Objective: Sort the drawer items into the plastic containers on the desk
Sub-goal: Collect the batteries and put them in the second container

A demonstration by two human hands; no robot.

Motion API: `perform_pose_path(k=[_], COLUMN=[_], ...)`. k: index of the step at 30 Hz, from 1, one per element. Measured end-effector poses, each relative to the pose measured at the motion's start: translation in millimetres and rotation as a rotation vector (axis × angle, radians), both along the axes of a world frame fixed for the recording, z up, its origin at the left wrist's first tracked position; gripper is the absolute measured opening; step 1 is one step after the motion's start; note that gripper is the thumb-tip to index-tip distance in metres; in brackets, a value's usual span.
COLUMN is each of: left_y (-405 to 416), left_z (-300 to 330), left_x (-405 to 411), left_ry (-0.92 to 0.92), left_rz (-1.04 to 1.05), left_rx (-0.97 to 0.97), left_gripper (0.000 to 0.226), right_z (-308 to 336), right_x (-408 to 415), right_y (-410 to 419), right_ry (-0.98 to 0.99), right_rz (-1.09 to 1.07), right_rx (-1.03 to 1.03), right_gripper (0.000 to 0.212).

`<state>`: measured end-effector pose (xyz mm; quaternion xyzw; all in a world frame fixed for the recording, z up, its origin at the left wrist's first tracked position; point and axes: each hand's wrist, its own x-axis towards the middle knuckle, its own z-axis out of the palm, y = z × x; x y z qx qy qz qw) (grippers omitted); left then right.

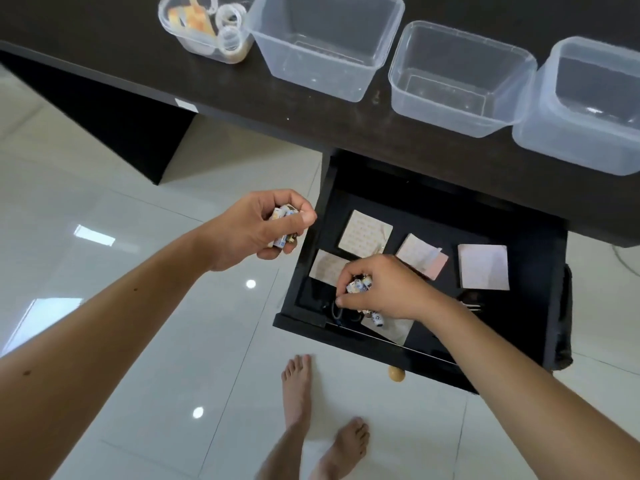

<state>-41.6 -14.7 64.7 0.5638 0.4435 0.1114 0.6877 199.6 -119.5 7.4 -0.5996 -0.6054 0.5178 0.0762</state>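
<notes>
An open black drawer (540, 237) juts out under the dark desk (242, 88). My left hand (249, 230) hovers just left of the drawer, shut on a bunch of small white-and-blue batteries (282, 216). My right hand (388, 289) is inside the drawer near its front left, shut on more of the batteries (358, 285); one battery (377, 318) lies loose beneath it. Several sticky-note pads (483, 266) lie on the drawer floor. On the desk stand three empty clear containers (325, 46), (460, 77), (588, 102) and one holding tape rolls (207, 26).
Black binder clips (337, 311) lie at the drawer's front left corner, and a metal item (471, 304) shows behind my right wrist. A wooden knob (396, 373) sticks out of the drawer front. My bare feet (298, 386) stand on glossy white tiles below.
</notes>
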Motion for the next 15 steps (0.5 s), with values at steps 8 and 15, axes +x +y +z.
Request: perform_pose_path(k=[8, 15], left_y=[-3, -9], left_z=[-14, -19], left_x=[-16, -9], left_ry=[0.010, 0.022], left_rz=[0.046, 0.038], left_rx=[-0.007, 0.001], left_gripper=[0.019, 0.011], right_z=[-24, -18], right_x=[-21, -23], right_y=[0, -9], right_ry=[-0.172, -0.376], right_rz=[0.188, 0.234], right_rx=[0.046, 0.111], right_gripper=[0.010, 0.015])
